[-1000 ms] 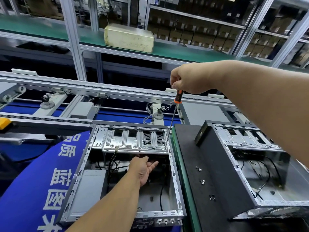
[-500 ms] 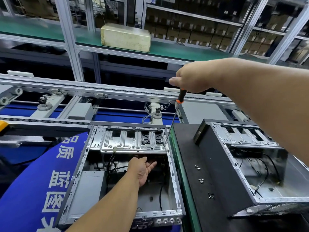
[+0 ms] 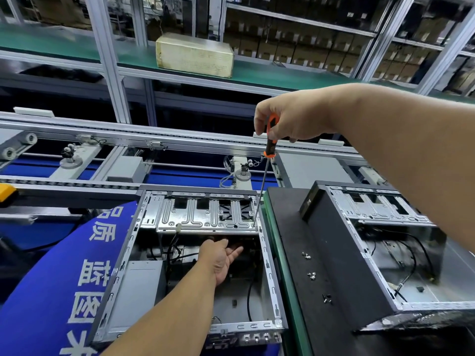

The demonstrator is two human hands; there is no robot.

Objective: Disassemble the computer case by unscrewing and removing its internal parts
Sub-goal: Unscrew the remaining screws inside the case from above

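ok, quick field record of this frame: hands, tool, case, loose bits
right hand: grips the screwdriver by its orange-and-black handle, shaft pointing down
tool tip: on the right end of the drive bracket in the open case
left hand: inside the case just below the bracket, palm up, fingers relaxed, holding nothing
second case: to the right, on the black mat, open
loose screws: small groups on the mat between the two cases
yellowed box: on the green shelf behind
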